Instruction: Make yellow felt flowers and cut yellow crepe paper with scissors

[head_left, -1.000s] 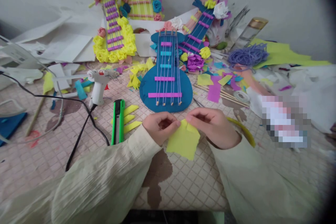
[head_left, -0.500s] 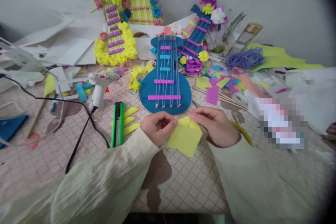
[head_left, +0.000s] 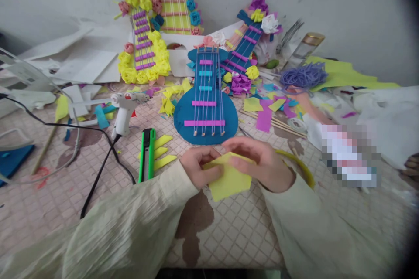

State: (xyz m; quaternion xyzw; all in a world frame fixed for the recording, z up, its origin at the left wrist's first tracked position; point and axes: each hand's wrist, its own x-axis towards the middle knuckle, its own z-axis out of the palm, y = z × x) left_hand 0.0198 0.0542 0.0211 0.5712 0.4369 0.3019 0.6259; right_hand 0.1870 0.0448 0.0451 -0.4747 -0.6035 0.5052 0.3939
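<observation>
At centre frame, below the blue paper guitar (head_left: pixel 206 113), the right hand (head_left: pixel 258 163) has slid across the yellow paper square (head_left: pixel 229 183) toward the left hand (head_left: pixel 198 170), both pinching it.

Matt yellow paper square (head_left: pixel 229 181) — glossy green plastic cutter (head_left: pixel 147 153) — worn, stained tablecloth (head_left: pixel 229 231).

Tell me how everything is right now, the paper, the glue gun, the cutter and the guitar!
yellow paper: pinched by left hand and right hand, top edge bent.
glue gun: resting on the table, cord attached.
green cutter: lying flat beside yellow strips.
blue guitar: lying flat, strings on.
bottle: cap on.
</observation>
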